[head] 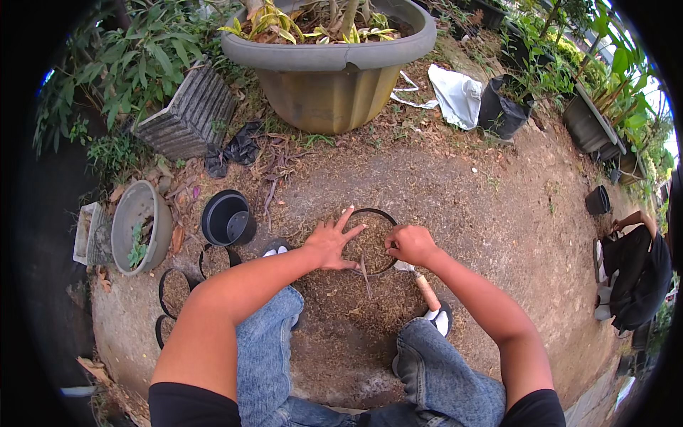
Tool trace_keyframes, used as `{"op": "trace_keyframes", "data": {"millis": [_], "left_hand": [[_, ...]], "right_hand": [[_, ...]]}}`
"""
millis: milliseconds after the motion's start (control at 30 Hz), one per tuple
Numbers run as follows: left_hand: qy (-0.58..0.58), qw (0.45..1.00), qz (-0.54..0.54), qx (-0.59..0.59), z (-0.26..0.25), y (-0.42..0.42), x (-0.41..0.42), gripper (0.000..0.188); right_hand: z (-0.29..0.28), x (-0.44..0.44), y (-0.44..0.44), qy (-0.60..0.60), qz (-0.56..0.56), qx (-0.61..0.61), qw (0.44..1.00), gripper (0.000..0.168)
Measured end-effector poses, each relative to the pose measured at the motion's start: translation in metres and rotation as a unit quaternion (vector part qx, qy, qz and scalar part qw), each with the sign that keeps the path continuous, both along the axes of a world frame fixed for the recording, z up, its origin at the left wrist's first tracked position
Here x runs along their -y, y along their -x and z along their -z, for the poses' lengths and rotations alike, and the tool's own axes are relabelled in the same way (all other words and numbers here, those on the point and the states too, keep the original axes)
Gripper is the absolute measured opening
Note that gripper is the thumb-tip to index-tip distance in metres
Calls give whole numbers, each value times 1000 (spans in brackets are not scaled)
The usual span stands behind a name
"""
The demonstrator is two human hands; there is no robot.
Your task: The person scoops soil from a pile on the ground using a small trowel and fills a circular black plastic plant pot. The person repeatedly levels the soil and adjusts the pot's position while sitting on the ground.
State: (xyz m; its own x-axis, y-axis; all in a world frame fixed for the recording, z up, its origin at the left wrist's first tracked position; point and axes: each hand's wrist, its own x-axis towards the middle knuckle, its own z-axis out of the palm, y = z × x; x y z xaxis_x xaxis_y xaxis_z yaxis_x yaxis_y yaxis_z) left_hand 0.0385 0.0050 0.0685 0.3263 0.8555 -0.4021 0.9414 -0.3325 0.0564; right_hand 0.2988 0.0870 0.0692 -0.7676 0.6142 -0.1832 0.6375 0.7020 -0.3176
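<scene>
Before me on the ground stands a round black plant pot (382,211), filled with a dry brown soil-like mix (376,235). My left hand (330,244) spreads its fingers across the pot's left rim and holds nothing. Over the right rim, my right hand (412,244) has its fingers curled inward; whether something small is pinched in them is hidden. A thin dry leaf (365,275) lies across the near rim. Just below my right hand rests a hand trowel with a wooden handle (427,292), its blade close to the pot and its handle end by my right foot.
Several filled black pots (175,291) sit left of my leg, near an empty black pot (228,218) and a grey bowl planter (141,227). A large planter (331,96) stands ahead. White cloth (453,96) lies beyond. Another person (637,272) crouches at far right.
</scene>
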Motion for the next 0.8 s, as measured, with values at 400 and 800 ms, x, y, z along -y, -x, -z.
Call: {"op": "trace_keyframes", "data": {"millis": [400, 800], "left_hand": [[-12, 1000, -5, 19, 6, 4, 3, 111], [-13, 1000, -5, 14, 9, 4, 2, 111]], "right_hand": [[-10, -11, 4, 99, 35, -14, 994, 13], [-4, 6, 15, 49, -27, 29, 998, 24]]}}
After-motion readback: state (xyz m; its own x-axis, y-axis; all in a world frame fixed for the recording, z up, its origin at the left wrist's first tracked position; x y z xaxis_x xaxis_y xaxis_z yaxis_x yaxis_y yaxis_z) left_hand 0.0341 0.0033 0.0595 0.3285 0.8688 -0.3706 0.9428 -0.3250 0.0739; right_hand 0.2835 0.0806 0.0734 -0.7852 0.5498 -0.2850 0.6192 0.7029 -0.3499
